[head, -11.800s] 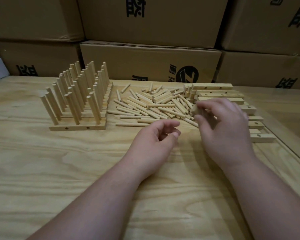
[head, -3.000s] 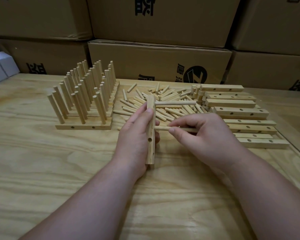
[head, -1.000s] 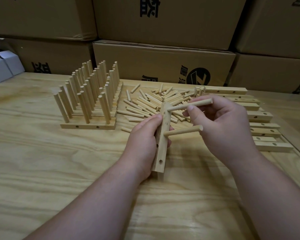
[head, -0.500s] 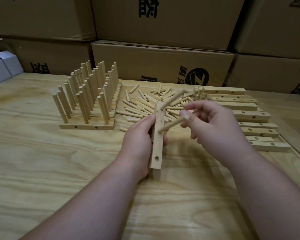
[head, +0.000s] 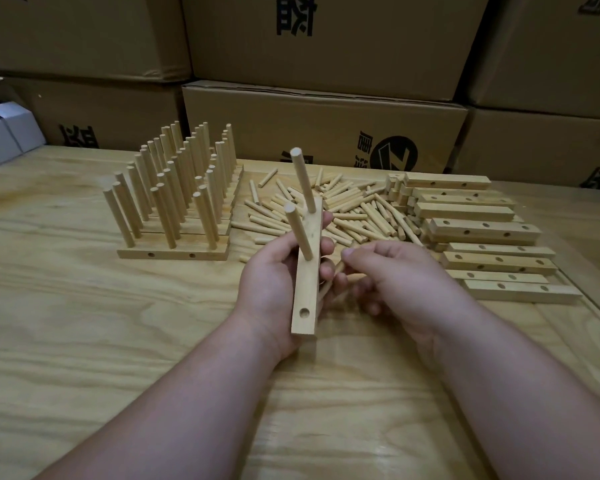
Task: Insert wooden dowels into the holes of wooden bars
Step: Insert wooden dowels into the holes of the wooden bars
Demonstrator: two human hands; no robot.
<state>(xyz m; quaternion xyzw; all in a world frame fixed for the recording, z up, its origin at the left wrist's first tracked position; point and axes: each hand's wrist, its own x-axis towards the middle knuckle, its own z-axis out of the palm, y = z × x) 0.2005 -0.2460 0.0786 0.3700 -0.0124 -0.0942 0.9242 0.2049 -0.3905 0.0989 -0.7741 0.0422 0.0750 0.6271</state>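
My left hand grips a wooden bar above the table, its long axis running away from me. Two dowels stand in it: a far dowel and a middle dowel. The near hole is open. My right hand is just right of the bar and pinches a loose dowel low beside it, partly hidden by my fingers. A heap of loose dowels lies behind my hands.
Finished bars with upright dowels stand in rows at the back left. Bare bars are stacked at the right. Cardboard boxes line the table's back edge; small white boxes sit far left. The table edge runs along the right.
The bar has been turned so both inserted dowels point up instead of to the right. My right hand dropped from the upper dowel to the bar's right side, now holding another dowel.
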